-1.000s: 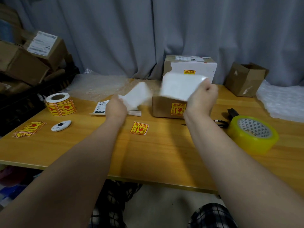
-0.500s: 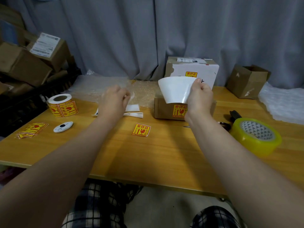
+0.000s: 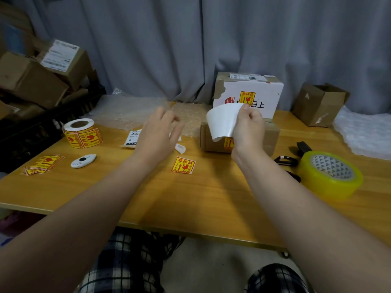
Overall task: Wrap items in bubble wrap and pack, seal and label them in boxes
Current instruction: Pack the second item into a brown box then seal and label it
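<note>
My right hand (image 3: 248,127) pinches the top edge of a curled white label sheet (image 3: 222,121), held up in front of a small brown box (image 3: 268,138) with a yellow fragile sticker on its front. My left hand (image 3: 158,132) hovers with loose, empty fingers over printed shipping labels (image 3: 133,138) and a scrap of white backing paper (image 3: 180,148) on the table. Behind the small box stands a white box (image 3: 247,92) with a fragile sticker. A sheet of bubble wrap (image 3: 135,108) lies at the back of the table.
A roll of fragile stickers (image 3: 81,133), a white cutter (image 3: 83,160) and loose stickers (image 3: 43,164) lie at the left; one sticker (image 3: 183,165) sits mid-table. Yellow tape roll (image 3: 330,174) and scissors (image 3: 285,161) are at the right. An open carton (image 3: 319,104) and stacked boxes (image 3: 36,75) stand behind.
My left hand dropped the white backing piece onto the table and now hovers empty above it. My right hand keeps the label sheet lifted in front of the small box.
</note>
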Motion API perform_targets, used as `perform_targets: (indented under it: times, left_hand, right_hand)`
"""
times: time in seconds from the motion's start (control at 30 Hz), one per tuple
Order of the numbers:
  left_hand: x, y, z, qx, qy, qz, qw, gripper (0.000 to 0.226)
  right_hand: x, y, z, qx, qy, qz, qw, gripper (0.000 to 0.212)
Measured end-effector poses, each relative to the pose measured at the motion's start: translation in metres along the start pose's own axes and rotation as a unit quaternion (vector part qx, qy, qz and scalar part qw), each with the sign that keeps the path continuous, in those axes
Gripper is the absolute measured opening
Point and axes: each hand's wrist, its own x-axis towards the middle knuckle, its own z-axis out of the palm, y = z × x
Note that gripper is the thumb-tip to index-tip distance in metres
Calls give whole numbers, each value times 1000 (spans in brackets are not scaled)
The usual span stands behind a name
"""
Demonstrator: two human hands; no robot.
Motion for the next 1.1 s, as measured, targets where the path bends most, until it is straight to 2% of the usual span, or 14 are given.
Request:
perform_targets:
  times: [0.1,0.2,0.3,0.43,0.53,0.67,0.73,0.8,0.87,1.0,1.03,1.1]
  left_hand:
    - [8,40,-10,-101,-8,92,991,18]
    - [13,64,-6,-93,-69,132,984,40]
    - [15,71,-2,-100,-94,82,987,54]
    - [18,77,0,-145,-67,30,987,44]
    - [23,86,-4,-186,-51,4,981,43]
    - [35,100,-4,-207,-39,-12,977,46]
    - [43,105,-2,-220,-46,-17,974,49]
    - [51,109,2,-238,-69,-30,968,53]
    - [59,112,6,-270,-90,-56,957,54]
    - [77,122,12,-371,-102,-141,912,46]
    - [82,123,14,-380,-96,-157,906,37]
    - [91,122,18,-387,-74,-177,902,20]
  right_hand:
    - [-1,0,5,11,6,-5,1000,27]
    - [-4,-2,7,29,2,0,1000,27]
    - [-6,-7,4,52,-23,11,998,23]
    - [-10,-15,-1,126,-45,39,990,18]
    - [-10,-17,-2,157,-95,60,981,37]
    - [-9,-20,-4,189,-141,57,970,42]
    - [-6,-24,-6,189,-152,50,969,59]
    - [0,-29,-10,178,-160,50,970,76]
    - [6,-36,-15,154,-194,57,967,81]
    - [19,-40,-20,59,-267,87,958,105]
    - [23,-43,-21,33,-255,85,963,99]
    - [34,-49,-26,-16,-163,50,985,69]
